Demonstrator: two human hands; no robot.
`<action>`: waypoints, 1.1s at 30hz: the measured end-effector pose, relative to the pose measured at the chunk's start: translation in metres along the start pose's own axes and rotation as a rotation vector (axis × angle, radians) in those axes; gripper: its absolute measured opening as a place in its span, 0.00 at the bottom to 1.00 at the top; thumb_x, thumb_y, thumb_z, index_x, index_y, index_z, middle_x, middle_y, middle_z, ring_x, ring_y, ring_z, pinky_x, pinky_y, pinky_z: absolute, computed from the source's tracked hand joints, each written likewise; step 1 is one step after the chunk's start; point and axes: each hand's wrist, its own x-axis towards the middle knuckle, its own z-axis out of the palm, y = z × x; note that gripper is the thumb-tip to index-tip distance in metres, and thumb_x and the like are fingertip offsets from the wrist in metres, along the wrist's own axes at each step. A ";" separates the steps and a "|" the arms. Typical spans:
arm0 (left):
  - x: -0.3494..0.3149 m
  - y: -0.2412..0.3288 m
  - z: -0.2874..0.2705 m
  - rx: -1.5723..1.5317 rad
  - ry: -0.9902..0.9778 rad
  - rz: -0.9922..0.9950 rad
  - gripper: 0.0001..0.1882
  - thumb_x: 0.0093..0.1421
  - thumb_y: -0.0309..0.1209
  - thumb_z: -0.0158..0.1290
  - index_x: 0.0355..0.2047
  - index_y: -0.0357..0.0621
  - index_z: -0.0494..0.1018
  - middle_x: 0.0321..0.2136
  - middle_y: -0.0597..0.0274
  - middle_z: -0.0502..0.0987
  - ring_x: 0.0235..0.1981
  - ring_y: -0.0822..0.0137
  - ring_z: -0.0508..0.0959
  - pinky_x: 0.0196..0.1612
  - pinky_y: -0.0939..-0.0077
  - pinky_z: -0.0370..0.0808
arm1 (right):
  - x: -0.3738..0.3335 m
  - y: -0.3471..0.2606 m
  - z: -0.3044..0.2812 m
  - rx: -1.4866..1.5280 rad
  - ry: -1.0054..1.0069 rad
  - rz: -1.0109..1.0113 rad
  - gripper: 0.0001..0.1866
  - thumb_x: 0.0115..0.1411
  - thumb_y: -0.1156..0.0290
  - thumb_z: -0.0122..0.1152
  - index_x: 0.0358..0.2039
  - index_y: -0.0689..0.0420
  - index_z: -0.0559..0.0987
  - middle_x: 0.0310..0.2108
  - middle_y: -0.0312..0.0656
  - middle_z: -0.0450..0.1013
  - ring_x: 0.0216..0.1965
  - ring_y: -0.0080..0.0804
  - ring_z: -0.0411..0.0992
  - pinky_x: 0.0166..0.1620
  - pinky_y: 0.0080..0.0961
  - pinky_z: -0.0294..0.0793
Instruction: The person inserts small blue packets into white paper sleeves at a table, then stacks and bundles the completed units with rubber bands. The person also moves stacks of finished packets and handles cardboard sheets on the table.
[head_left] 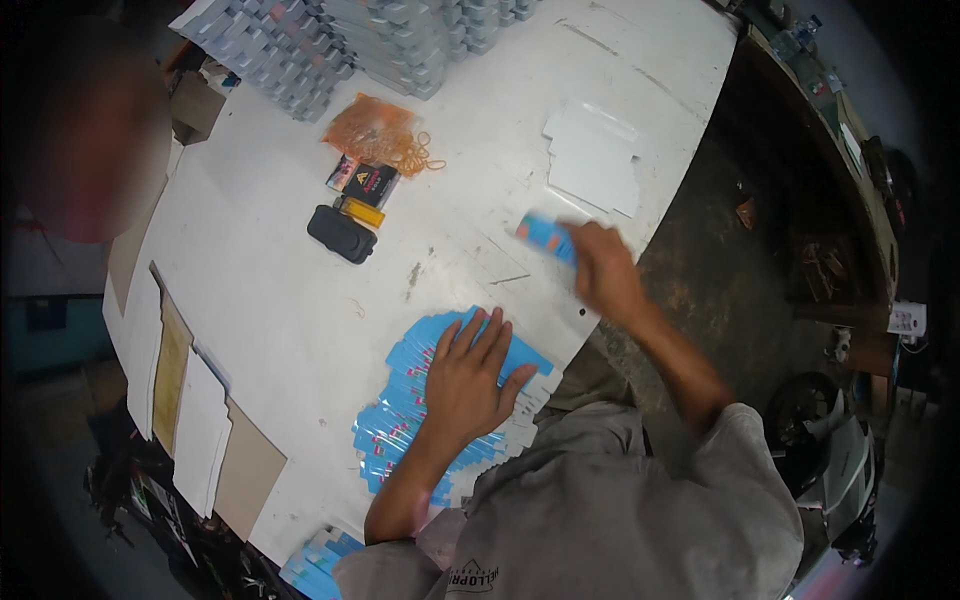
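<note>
My left hand (466, 385) lies flat with fingers stretched out on a fanned spread of blue printed carton blanks (410, 355) at the table's near edge. It covers part of the spread. In my right hand (606, 272) is a flat blue printed carton (545, 236) with orange marks, gripped at one end above the table. The carton is smeared by motion, so I cannot tell whether it is folded. Beyond it, some white carton blanks (595, 160) lie plain side up on the tabletop.
Tall stacks of pale cartons (385, 45) stand at the far side. Mid-table are a bag of rubber bands (370, 128), a dark packet (370, 184), a yellow lighter (362, 211) and a black case (341, 234). Cardboard sheets (250, 470) line the left edge. Another person is at far left.
</note>
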 end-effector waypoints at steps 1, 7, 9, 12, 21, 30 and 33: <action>-0.001 -0.004 0.003 0.006 -0.013 -0.007 0.35 0.63 0.40 0.58 0.65 0.32 0.67 0.67 0.39 0.68 0.71 0.42 0.64 0.72 0.44 0.56 | -0.001 -0.023 -0.002 -0.041 -0.054 0.006 0.22 0.60 0.80 0.62 0.56 0.62 0.78 0.38 0.50 0.72 0.40 0.48 0.72 0.44 0.41 0.70; 0.002 0.016 -0.004 0.200 0.081 -0.021 0.36 0.60 0.35 0.56 0.68 0.34 0.65 0.69 0.41 0.65 0.72 0.42 0.62 0.73 0.38 0.50 | -0.026 -0.073 -0.002 0.247 -0.377 0.189 0.17 0.62 0.77 0.59 0.52 0.65 0.78 0.35 0.54 0.76 0.39 0.53 0.77 0.41 0.46 0.75; 0.002 0.016 -0.003 0.248 0.051 -0.003 0.37 0.59 0.34 0.55 0.69 0.34 0.64 0.69 0.41 0.64 0.72 0.41 0.61 0.74 0.35 0.47 | -0.030 -0.084 -0.003 0.313 -0.573 0.299 0.15 0.61 0.78 0.57 0.49 0.65 0.78 0.33 0.56 0.78 0.38 0.56 0.79 0.40 0.48 0.77; 0.001 0.005 0.002 0.129 -0.012 0.009 0.37 0.59 0.34 0.55 0.69 0.34 0.64 0.70 0.41 0.63 0.73 0.40 0.60 0.74 0.32 0.45 | -0.024 -0.057 0.005 -0.037 -0.292 0.145 0.14 0.61 0.78 0.55 0.48 0.64 0.78 0.35 0.56 0.80 0.39 0.54 0.80 0.42 0.46 0.80; 0.001 0.000 0.002 0.012 -0.022 0.002 0.31 0.67 0.40 0.54 0.66 0.33 0.68 0.69 0.41 0.65 0.72 0.40 0.62 0.73 0.41 0.52 | 0.005 -0.012 -0.013 -0.072 -0.155 0.003 0.21 0.61 0.81 0.61 0.56 0.60 0.79 0.40 0.47 0.73 0.41 0.45 0.72 0.46 0.40 0.70; 0.001 0.012 -0.002 0.161 0.006 -0.031 0.39 0.56 0.32 0.57 0.68 0.35 0.65 0.72 0.43 0.60 0.75 0.35 0.53 0.73 0.28 0.44 | -0.026 -0.073 -0.005 0.145 -0.623 0.249 0.06 0.63 0.72 0.63 0.38 0.60 0.79 0.31 0.49 0.77 0.39 0.48 0.78 0.46 0.45 0.72; 0.001 0.004 0.000 0.099 -0.022 0.005 0.40 0.54 0.33 0.58 0.68 0.34 0.65 0.71 0.41 0.61 0.75 0.35 0.52 0.72 0.24 0.41 | -0.004 -0.029 -0.004 -0.295 -0.035 0.108 0.16 0.63 0.66 0.65 0.50 0.58 0.81 0.45 0.51 0.80 0.54 0.49 0.75 0.53 0.45 0.72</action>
